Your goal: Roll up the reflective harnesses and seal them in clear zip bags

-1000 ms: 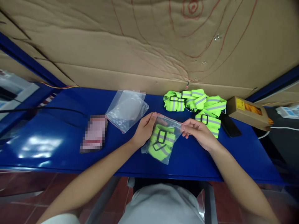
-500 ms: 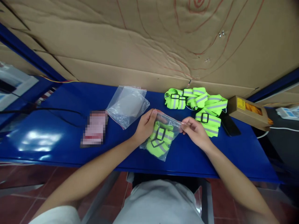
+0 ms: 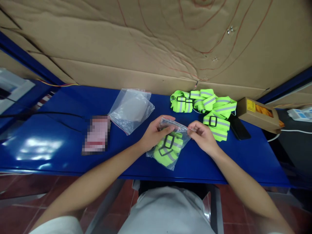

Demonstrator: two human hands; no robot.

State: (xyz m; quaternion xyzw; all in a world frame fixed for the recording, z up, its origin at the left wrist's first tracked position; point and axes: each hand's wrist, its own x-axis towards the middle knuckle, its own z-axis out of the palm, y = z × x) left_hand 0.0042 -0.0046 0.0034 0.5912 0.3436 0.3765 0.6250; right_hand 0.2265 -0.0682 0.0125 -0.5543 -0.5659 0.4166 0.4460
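A clear zip bag [image 3: 170, 156] with neon yellow reflective straps and black buckles inside lies on the blue table [image 3: 60, 143] in front of me. My left hand [image 3: 156, 133] pinches the bag's top edge, fingers laid along it. At the right corner of that edge, my right hand [image 3: 202, 136] pinches it too. A pile of loose neon yellow straps [image 3: 207, 105] lies just beyond my right hand.
Empty clear bags [image 3: 131, 109] lie at the back left of my hands. A blurred-out flat item [image 3: 96, 135] is further left. A brown carton [image 3: 258, 112] and a dark phone [image 3: 239, 128] sit at the right. A cardboard wall [image 3: 146, 42] stands behind. A black cable [image 3: 48, 114] crosses the left.
My left fingers have slid rightwards along the bag's top edge, toward my right hand. The bag with the straps has stayed in about the same place.
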